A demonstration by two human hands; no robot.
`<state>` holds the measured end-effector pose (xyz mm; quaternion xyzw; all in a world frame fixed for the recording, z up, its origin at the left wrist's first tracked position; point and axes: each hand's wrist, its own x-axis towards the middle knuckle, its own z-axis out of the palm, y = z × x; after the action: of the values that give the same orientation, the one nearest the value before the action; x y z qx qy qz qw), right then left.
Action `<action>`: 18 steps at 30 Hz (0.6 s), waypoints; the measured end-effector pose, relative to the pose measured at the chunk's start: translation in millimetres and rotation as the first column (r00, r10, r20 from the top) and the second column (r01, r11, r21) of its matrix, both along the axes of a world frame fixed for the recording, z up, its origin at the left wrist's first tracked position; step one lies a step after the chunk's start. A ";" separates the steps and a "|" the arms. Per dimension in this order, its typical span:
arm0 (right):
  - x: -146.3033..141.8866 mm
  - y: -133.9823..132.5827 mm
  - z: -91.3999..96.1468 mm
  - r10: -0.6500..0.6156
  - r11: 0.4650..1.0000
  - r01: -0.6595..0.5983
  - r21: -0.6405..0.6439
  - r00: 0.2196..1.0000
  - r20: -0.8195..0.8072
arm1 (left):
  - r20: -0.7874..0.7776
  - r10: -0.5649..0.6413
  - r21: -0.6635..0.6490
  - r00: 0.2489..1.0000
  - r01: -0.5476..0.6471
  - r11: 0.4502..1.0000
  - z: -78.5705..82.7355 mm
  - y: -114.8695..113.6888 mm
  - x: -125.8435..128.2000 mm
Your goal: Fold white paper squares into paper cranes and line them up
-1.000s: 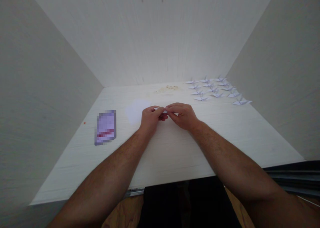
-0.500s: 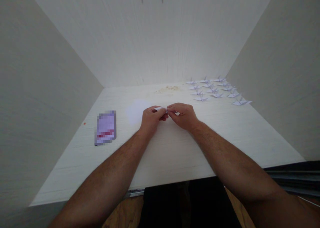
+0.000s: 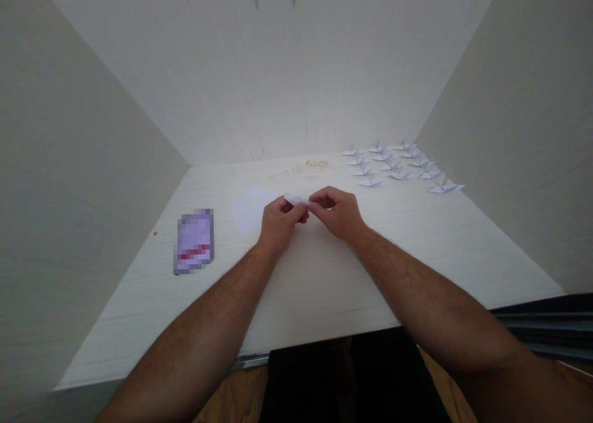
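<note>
A small piece of folded white paper (image 3: 295, 200) is held between my hands over the middle of the table. My left hand (image 3: 280, 218) pinches it from the left, thumb on top. From the right, the thumb and forefinger of my right hand (image 3: 338, 212) close on its other end. Fingers cover much of the paper, so its full shape is hidden. Just left of my left hand, a pale square of paper (image 3: 248, 210) lies flat. Several folded white paper cranes (image 3: 401, 176) stand in rows at the back right.
A phone-like object (image 3: 194, 241) with a blurred-out face lies at the left on the white table (image 3: 319, 293). Walls (image 3: 278, 83) enclose the table at the back and both sides. A tan stain (image 3: 316, 163) marks the back of the tabletop.
My right fingers have shifted slightly on the folded paper, and the white tip by the right thumb no longer shows. More of the paper shows above my left thumb. The view has shifted slightly.
</note>
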<state>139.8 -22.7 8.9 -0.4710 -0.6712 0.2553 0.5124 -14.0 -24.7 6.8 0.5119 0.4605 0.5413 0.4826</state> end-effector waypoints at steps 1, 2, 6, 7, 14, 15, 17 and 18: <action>-0.5 0.4 -0.2 -0.001 1.000 0.001 -0.022 1.000 -0.021 | -0.001 0.001 0.003 1.000 -0.001 1.000 -0.4 0.0 0.0; -0.9 0.9 -0.5 0.001 0.999 -0.003 -0.038 0.999 -0.035 | -0.001 0.004 0.005 1.000 -0.004 1.000 -0.8 0.1 0.0; -1.5 1.8 -0.8 0.022 0.997 -0.026 -0.071 0.998 -0.060 | -0.011 0.015 0.013 1.000 -0.015 1.000 -1.8 0.7 0.3; -1.7 1.7 -0.6 0.023 0.997 -0.028 -0.078 0.998 -0.065 | -0.021 0.019 0.017 1.000 -0.019 1.000 -1.5 0.7 0.5; -4.5 1.6 -1.2 0.035 0.994 -0.049 -0.100 0.990 -0.138 | -0.124 0.086 0.023 0.989 -0.084 0.996 6.3 -3.9 1.7; -5.0 1.8 -1.7 0.039 0.993 -0.055 -0.106 0.988 -0.151 | -0.137 0.092 0.028 0.986 -0.089 0.996 7.4 -4.6 1.8; -5.7 2.0 -2.6 0.044 0.991 -0.064 -0.118 0.985 -0.166 | -0.159 0.101 0.043 0.982 -0.095 0.995 8.7 -5.3 1.8; -6.1 2.1 -3.1 0.045 0.990 -0.067 -0.125 0.985 -0.169 | -0.170 0.107 0.051 0.980 -0.100 0.994 9.0 -5.3 1.8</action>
<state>133.8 -20.6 5.8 -0.4614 -0.6212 0.3510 0.5273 -12.2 -30.0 15.7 0.5421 0.5152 0.5289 0.4013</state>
